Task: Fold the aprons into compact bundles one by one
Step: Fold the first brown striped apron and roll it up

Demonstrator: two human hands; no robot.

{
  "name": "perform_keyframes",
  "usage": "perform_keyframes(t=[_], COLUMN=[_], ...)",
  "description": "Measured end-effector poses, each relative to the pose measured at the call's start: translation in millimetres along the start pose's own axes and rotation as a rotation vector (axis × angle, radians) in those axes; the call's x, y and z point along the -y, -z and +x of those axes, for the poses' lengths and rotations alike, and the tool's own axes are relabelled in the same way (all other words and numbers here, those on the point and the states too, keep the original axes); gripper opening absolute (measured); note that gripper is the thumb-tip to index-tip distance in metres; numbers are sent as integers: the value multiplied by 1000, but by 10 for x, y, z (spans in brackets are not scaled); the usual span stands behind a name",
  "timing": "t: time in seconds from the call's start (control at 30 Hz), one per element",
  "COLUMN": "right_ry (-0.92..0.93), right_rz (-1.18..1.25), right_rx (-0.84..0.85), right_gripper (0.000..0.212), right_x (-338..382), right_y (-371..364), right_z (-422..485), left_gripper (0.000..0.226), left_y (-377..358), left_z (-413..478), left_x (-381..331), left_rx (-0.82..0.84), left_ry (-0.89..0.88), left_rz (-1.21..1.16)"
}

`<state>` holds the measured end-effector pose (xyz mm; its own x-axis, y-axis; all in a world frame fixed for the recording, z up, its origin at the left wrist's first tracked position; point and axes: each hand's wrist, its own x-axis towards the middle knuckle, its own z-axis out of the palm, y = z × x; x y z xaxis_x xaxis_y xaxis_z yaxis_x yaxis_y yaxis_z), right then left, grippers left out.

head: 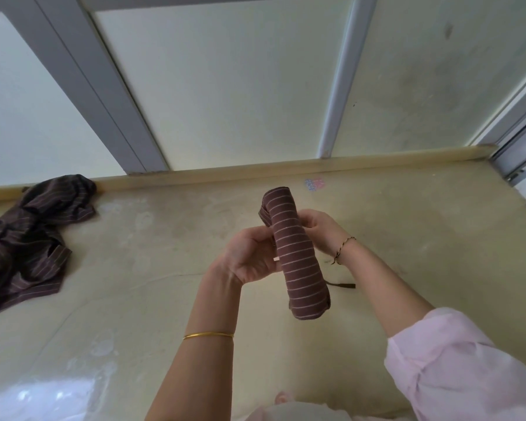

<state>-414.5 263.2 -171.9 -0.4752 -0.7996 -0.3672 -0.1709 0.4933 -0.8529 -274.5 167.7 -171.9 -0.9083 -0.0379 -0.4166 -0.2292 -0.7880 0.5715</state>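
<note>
— Brown cloth with thin pale stripes, rolled tight into a bundle point(295, 256): where is it against the fingers?

— Between both hands, held up off the beige surface point(134, 299). The left hand point(249, 259) has its fingers curled onto the roll's left side around the middle; the right hand point(319, 229) wraps the upper part from the other side, its fingertips bent onto the cloth.

— So both are clamped on it?

— Yes, each grips the roll. One end sticks up past the right hand's fingers, the other hangs below the left palm, tilted toward the right forearm.

— Anything loose near the fingers?

— A dark strap end point(343, 285) pokes out just right of the roll's lower part, below the right wrist. Whether it touches the surface I cannot tell.

— And further off?

— A second striped apron point(28, 238), unfolded and crumpled, lies well left of the left hand, against the raised edge of the surface. A gold bangle point(208, 335) sits on the left forearm, a thread bracelet point(342, 249) on the right wrist, with a pink sleeve point(456, 369) pushed up behind it.
</note>
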Motion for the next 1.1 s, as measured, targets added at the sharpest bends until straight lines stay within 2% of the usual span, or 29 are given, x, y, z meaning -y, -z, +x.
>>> perform_keyframes(t=[0.1, 0.17, 0.23, 0.33, 0.53, 0.63, 0.7, 0.77, 0.83, 0.9, 0.93, 1.03, 1.1], right_ry=[85, 122, 147, 139, 97, 34, -52, -115, -161, -113, -72, -7, -19], right_rz=[-331, -411, -377, -119, 299, 624, 734, 705, 637, 734, 753, 611, 547], right_rx=[-212, -271, -257, -132, 41, 135, 182, 154, 9, -86, -96, -74, -3], right_gripper=[14, 18, 23, 27, 30, 30, 28, 24, 15, 13, 12, 13, 27], right_x=[38, 131, 244, 402, 253, 96, 9, -87, -112, -99, -76, 62, 193], right_y=[85, 142, 165, 71, -527, -733, -768, -737, -593, -370, -242, 32, 116], right_z=[-68, -161, -272, -442, -631, -656, -610, -513, -414, -324, -289, -264, -308], left_gripper=[14, 10, 7, 8, 17, 22, 26, 20, 13, 24, 27, 25, 22], left_y=[51, 111, 140, 118, 80, -1, -53, -80, -91, -74, -66, -85, -98], left_z=[7, 38, 88, 156, 175, 115, 55, 1, -38, -59, -64, -36, 22], left_x=[-10, -17, -13, -9, -149, -233, -267, -269, -265, -257, -248, -210, -174], left_rx=[-295, -504, -661, -757, -717, -585, -468, -351, -289, -306, -322, -348, -389], left_ry=[-64, -129, -192, -255, -273, -231, -180, -105, -67, -83, -88, -80, -81], left_rz=[-12, -38, -29, -60, -234, -329, -344, -261, -173, -129, -108, -75, -48])
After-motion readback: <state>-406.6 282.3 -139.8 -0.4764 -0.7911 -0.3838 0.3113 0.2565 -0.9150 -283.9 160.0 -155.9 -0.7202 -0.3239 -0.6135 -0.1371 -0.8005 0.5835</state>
